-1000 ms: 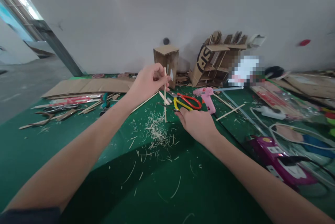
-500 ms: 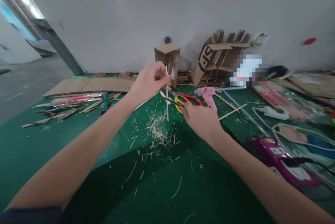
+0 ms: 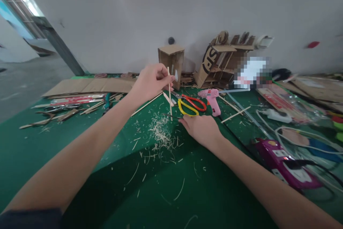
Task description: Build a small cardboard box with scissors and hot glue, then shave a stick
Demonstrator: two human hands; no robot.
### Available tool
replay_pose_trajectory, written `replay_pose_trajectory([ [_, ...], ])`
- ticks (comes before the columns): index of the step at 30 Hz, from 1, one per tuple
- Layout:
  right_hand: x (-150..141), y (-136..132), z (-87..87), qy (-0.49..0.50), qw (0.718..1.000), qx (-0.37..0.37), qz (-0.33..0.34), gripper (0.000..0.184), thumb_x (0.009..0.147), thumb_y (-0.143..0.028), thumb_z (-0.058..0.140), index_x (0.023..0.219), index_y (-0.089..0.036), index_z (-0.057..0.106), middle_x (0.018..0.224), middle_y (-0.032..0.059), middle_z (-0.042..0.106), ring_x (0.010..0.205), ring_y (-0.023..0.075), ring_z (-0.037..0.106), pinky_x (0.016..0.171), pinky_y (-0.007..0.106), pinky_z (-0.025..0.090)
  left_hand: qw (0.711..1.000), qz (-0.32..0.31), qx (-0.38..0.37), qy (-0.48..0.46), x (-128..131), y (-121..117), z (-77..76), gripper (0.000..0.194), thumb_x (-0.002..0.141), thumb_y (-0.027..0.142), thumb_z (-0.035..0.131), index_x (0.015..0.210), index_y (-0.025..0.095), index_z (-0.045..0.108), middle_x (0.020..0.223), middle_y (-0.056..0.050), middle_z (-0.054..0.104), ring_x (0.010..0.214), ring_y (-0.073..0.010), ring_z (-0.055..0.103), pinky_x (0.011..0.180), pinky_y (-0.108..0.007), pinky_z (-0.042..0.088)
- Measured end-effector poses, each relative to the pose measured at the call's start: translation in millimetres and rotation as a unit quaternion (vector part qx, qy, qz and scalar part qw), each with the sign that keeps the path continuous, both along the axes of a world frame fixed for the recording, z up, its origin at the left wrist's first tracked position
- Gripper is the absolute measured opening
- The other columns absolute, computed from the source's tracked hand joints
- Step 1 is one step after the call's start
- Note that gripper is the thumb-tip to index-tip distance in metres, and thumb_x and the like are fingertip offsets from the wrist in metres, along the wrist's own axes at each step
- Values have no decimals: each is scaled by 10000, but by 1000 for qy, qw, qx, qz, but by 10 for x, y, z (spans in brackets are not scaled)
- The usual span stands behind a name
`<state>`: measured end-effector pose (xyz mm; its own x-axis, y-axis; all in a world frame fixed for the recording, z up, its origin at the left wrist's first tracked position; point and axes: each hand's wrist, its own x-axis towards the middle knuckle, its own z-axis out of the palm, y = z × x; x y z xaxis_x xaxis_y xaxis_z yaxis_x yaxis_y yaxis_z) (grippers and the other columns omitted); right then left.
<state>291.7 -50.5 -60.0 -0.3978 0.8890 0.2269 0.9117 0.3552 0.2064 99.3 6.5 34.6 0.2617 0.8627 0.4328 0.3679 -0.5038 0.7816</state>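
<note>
Pinched in my left hand (image 3: pixel 153 81) is a thin pale wooden stick (image 3: pixel 169 95), held nearly upright above the green tabletop. My right hand (image 3: pixel 200 128) is closed around a small knife (image 3: pixel 173 116), its handle mostly hidden by the fingers. The thin dark blade points left and lies across the stick near its lower end. Below and around that end, a pile of curled wood shavings (image 3: pixel 162 134) spreads over the table. Scissors (image 3: pixel 191 105) with one red and one yellow handle lie just beyond my right hand.
A pink glue gun (image 3: pixel 213 100) lies right of the scissors, and a purple power strip (image 3: pixel 285 164) with cables is at the right. Cardboard boxes (image 3: pixel 171 50) stand against the wall. Flat cardboard (image 3: pixel 91 86), sticks and tools lie at the left.
My right hand has moved down toward me, carrying the knife from partway up the stick to near its lower end. My left hand keeps its pinch on the stick, almost in place.
</note>
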Motion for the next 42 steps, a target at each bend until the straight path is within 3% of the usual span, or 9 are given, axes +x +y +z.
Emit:
replay_pose_trajectory([
  [4, 47, 26, -12, 27, 999, 8, 18, 432, 980, -456, 291, 894, -216, 639, 613, 27, 638, 489, 149, 539, 486, 276, 144, 999, -9, -18, -35, -25, 62, -28, 150, 857, 236, 608, 755, 168, 520, 741, -53, 707, 695, -145, 705, 693, -279, 591],
  [11, 129, 95, -40, 128, 989, -57, 51, 408, 970, -423, 302, 882, -206, 637, 669, 21, 655, 534, 123, 519, 504, 262, 194, 999, 2, -40, -35, 15, -30, -4, 152, 862, 240, 605, 749, 153, 549, 777, -78, 711, 719, -160, 713, 700, -286, 602],
  [19, 133, 124, -32, 130, 988, -63, 51, 378, 950, -392, 336, 877, -210, 659, 643, 10, 634, 528, 122, 503, 508, 259, 202, 998, -14, -48, -48, -11, -10, -44, 155, 869, 264, 592, 765, 159, 546, 792, -77, 705, 749, -163, 713, 706, -285, 598],
  [27, 130, 126, -7, 137, 987, -69, 44, 334, 930, -380, 370, 818, -211, 635, 597, -6, 613, 526, 127, 528, 506, 256, 215, 998, -4, -57, -21, 11, -39, 14, 151, 862, 248, 590, 763, 161, 516, 795, -75, 711, 722, -158, 716, 687, -276, 594],
  [34, 161, 149, -30, 211, 977, -24, -9, 425, 979, -413, 275, 819, -190, 599, 643, 22, 637, 575, 145, 579, 521, 263, 236, 997, -23, -67, -12, -1, -25, 26, 152, 869, 277, 582, 775, 167, 537, 792, -70, 721, 731, -152, 717, 695, -261, 587],
  [42, 137, 119, -65, 157, 986, 36, -39, 476, 995, -429, 211, 867, -174, 591, 647, 56, 650, 554, 166, 579, 494, 275, 158, 998, -38, -55, -7, 49, -85, 54, 166, 870, 260, 581, 751, 167, 511, 815, -72, 708, 742, -163, 720, 696, -279, 601],
])
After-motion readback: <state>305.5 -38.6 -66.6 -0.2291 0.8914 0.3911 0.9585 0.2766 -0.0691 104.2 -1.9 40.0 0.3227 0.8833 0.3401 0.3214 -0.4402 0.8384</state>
